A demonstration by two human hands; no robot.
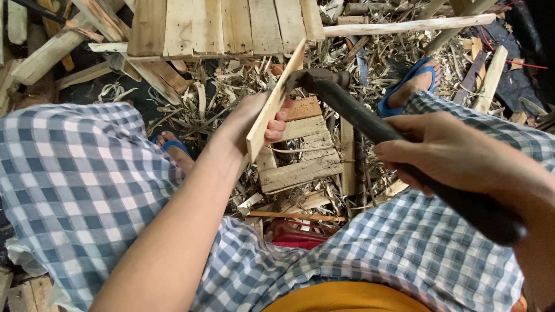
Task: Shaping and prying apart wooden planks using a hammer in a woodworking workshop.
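Note:
My left hand (248, 124) grips a thin wooden slat (276, 99), held tilted between my knees. My right hand (457, 156) is closed around the dark handle of a hammer (347, 101), whose head rests against the upper part of the slat. Below the slat lies a small slatted wooden panel (298, 156) on the ground. My legs in blue checked cloth (81, 173) spread to both sides.
A larger slatted wooden panel (225, 26) lies ahead. Wood shavings and offcuts (231, 86) litter the ground. A long pale batten (404, 26) runs across the top right. My feet wear blue sandals (413, 78). A red object (298, 234) sits beneath me.

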